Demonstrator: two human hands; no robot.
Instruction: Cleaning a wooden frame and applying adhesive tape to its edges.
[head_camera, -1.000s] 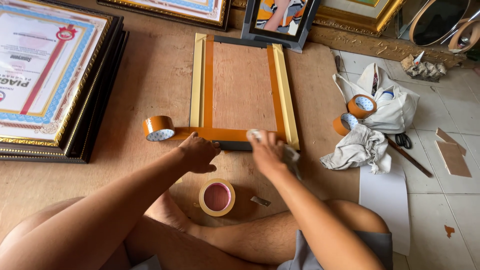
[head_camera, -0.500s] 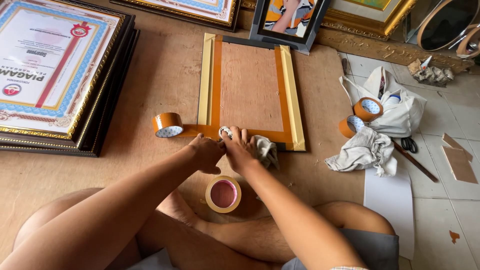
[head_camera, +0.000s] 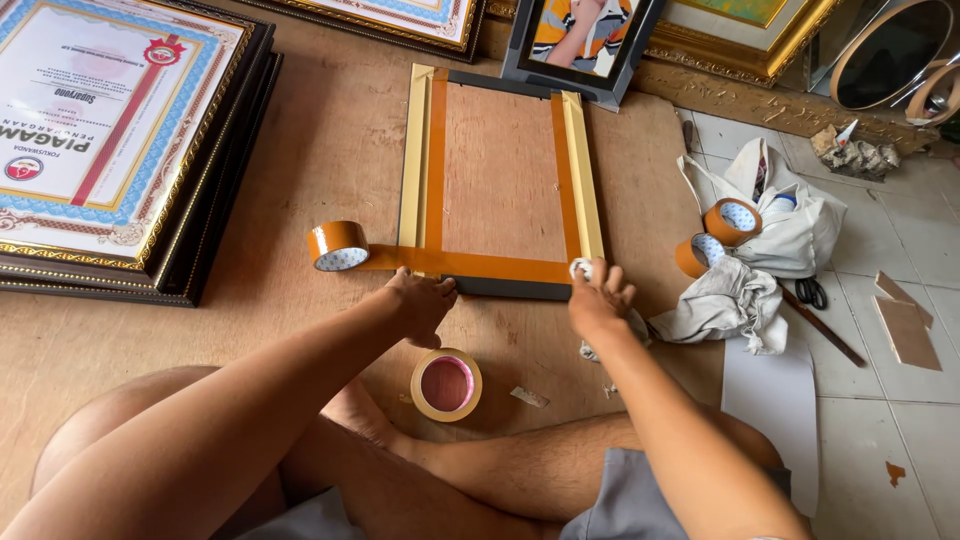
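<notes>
My left hand (head_camera: 420, 305) presses fingertips on the near edge of the frame (head_camera: 500, 180), which lies face down on the board (head_camera: 300, 150). My right hand (head_camera: 598, 300) pinches a white rag (head_camera: 582, 267) at the frame's near right corner. Tape roll (head_camera: 338, 245) sits at its near left corner.
</notes>
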